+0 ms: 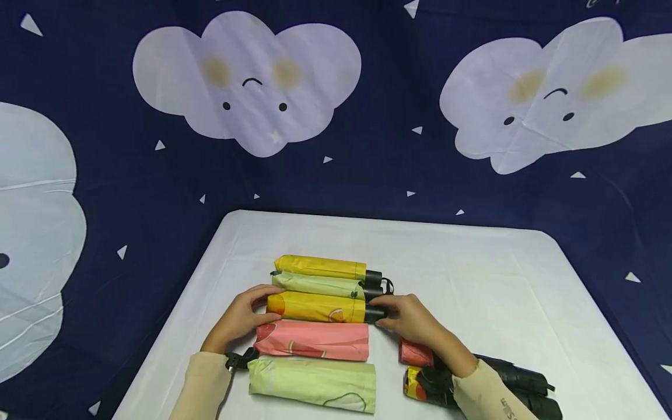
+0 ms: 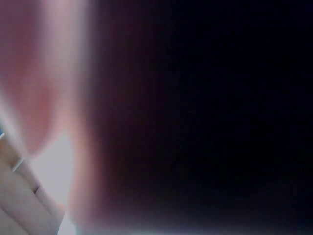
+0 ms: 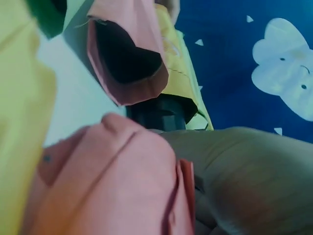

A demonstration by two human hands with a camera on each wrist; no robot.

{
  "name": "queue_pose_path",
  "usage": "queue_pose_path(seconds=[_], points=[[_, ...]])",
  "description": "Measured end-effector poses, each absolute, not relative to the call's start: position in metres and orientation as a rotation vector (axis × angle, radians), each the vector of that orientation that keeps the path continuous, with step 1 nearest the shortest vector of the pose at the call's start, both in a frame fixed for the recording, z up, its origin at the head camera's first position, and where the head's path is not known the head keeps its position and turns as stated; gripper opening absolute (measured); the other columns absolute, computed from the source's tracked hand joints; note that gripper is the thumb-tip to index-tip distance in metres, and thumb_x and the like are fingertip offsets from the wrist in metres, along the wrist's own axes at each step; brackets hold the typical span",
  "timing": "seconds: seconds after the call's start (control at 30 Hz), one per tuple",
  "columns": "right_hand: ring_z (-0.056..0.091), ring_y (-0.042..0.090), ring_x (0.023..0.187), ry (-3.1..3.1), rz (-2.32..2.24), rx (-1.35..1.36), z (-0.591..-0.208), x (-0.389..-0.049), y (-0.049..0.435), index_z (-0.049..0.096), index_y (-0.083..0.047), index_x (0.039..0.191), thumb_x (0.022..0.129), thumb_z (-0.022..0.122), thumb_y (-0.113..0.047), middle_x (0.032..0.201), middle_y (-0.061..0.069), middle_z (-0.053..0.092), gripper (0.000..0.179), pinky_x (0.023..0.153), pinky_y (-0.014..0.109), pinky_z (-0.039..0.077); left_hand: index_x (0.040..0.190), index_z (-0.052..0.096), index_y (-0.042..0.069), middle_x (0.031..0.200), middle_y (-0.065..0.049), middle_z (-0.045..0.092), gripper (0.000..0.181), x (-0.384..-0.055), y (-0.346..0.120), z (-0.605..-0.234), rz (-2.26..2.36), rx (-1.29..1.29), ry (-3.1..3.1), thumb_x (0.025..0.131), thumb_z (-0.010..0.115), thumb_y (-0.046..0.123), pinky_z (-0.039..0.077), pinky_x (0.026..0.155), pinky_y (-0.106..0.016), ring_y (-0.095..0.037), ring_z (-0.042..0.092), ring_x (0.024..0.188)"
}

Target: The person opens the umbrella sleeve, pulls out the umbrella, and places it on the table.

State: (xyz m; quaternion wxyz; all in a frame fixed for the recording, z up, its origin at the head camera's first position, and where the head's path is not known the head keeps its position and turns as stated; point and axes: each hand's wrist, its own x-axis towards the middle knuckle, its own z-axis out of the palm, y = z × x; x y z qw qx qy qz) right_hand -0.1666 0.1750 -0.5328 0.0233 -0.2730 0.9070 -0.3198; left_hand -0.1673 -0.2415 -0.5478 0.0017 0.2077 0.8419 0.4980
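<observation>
Just beyond the pink, watermelon-printed fabric sleeve (image 1: 315, 340), a slim yellow, fruit-printed folded umbrella (image 1: 315, 307) is lying crosswise. The left hand (image 1: 242, 313) is pinching its cloth end (image 1: 276, 304) and the right hand (image 1: 412, 318) its black cylindrical handle (image 1: 374, 314), the 2 holds probably keeping it straight.

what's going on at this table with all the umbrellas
A person has both hands on a fruit-printed yellow umbrella on a white table: the left hand pinches one end, the right hand grips its black handle. Behind it lie a pale green umbrella and another yellow umbrella; in front, a pink sleeve and a pale green sleeve. Black bundles lie partly hidden by the right cuff.
</observation>
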Motion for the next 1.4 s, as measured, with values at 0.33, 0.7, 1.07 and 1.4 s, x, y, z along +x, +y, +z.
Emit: queue_pose_path(seconds=[0.33,0.7,1.07,1.4], points=[[0.07,0.018,0.105,2.88,-0.953,-0.879,-0.533,-0.166,0.17,0.074,-0.018,0.121,0.079,0.09,-0.015,0.113,-0.002,0.075,0.045,0.087,0.04,0.058,0.126,0.072,0.016,0.126,-0.004,0.067,0.049,-0.168,-0.241,-0.553,1.656,0.673,2.633,0.081,0.086,0.004,0.05,0.1,-0.022,-0.015,0.061,0.119],[0.072,0.017,0.104,2.763,-1.2,-0.82,-0.502,-0.158,0.179,0.074,-0.02,0.125,0.082,0.087,-0.01,0.118,0.002,0.074,0.046,0.085,0.033,0.06,0.125,0.072,0.019,0.126,-0.002,0.066,0.047,-0.165,-0.238,-0.532,1.722,0.65,2.579,0.081,0.087,0.01,0.055,0.095,-0.028,-0.018,0.064,0.115],[0.07,0.027,0.11,2.261,-1.9,-0.527,-0.488,-0.152,0.199,0.071,-0.008,0.128,0.087,0.083,-0.012,0.135,0.019,0.062,0.044,0.08,0.036,0.062,0.132,0.063,0.0,0.133,-0.019,0.059,0.047,-0.167,-0.232,-0.512,1.997,0.793,2.277,0.088,0.077,-0.005,0.058,0.089,-0.03,-0.019,0.064,0.112],[0.072,0.024,0.096,2.308,-1.985,-0.548,-0.484,-0.138,0.201,0.068,-0.005,0.131,0.085,0.084,-0.007,0.122,0.019,0.068,0.049,0.071,0.036,0.062,0.14,0.054,-0.006,0.133,-0.02,0.059,0.051,-0.165,-0.211,-0.492,2.094,0.776,2.055,0.092,0.072,-0.006,0.06,0.083,-0.031,-0.024,0.068,0.105]])
